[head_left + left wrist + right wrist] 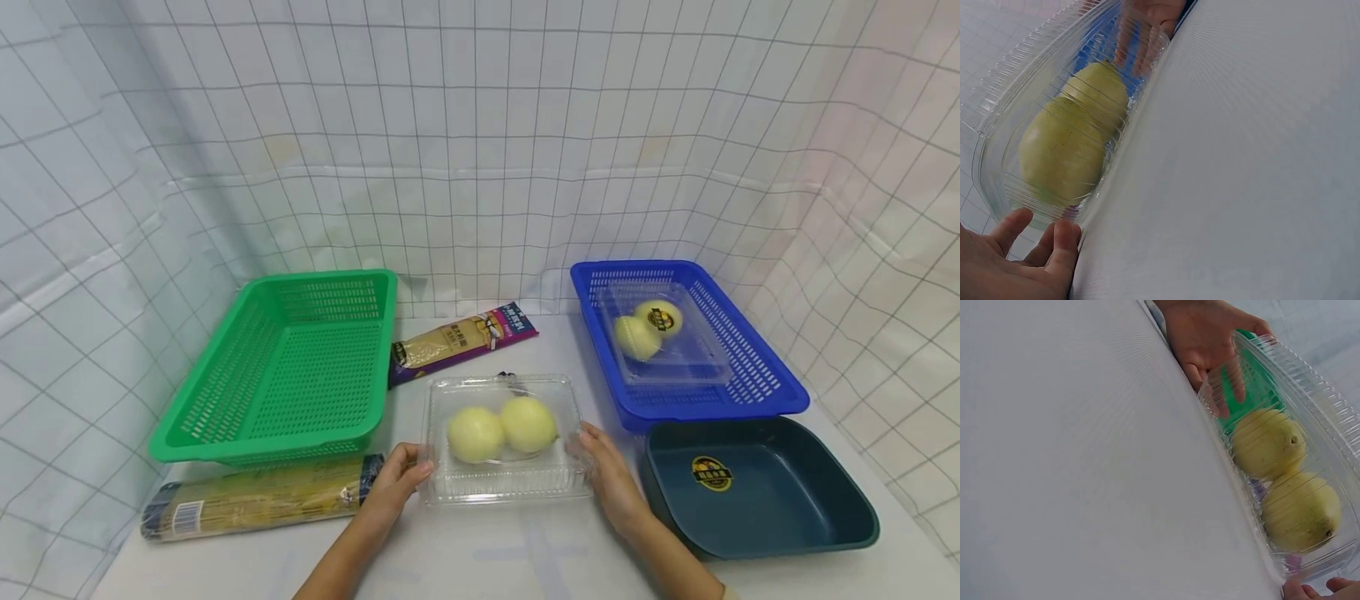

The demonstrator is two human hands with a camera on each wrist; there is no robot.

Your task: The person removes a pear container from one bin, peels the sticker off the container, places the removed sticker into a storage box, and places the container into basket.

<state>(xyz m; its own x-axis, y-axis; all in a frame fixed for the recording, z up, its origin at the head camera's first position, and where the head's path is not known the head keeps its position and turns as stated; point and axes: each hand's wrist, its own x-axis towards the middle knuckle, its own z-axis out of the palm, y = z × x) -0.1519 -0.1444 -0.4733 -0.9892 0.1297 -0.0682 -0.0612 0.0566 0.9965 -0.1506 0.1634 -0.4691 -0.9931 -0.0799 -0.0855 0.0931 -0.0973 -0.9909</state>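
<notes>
clear plastic clamshell box (517, 485) with two pale yellow melons (502, 427) in it (melons by the look, could be another round fruit). sits front and centre over the white table (487, 550), between the green basket (322, 367) and the blue basket (720, 412); can't tell if its base touches the table or is just off it.

left hand (397, 479): at the box's left end, fingers part curled, thumb by the rim, holding that end. right hand (609, 473): same deal at the right end, fingers against the end wall, part hidden by the plastic. neither looks tightly clenched; the box is held between the two.

handling, my guess: shell is thin and light, nearly all the weight is the fruit. walls look springy, ribbed, would dent or crackle if squeezed hard. smooth plastic, so likely a bit slippery. melons are firm but could roll and shift the balance; they touch each other and sit near the middle, so load should split about evenly.

best hold: both short ends, fingers under the rim or base, thumbs over the edge, kept level. avoid lifting by the lid alone, catch might pop; can't see how well it's closed. a one-handed corner grip would probably flex and tip it. broad, gentle pressure over pinching.
</notes>
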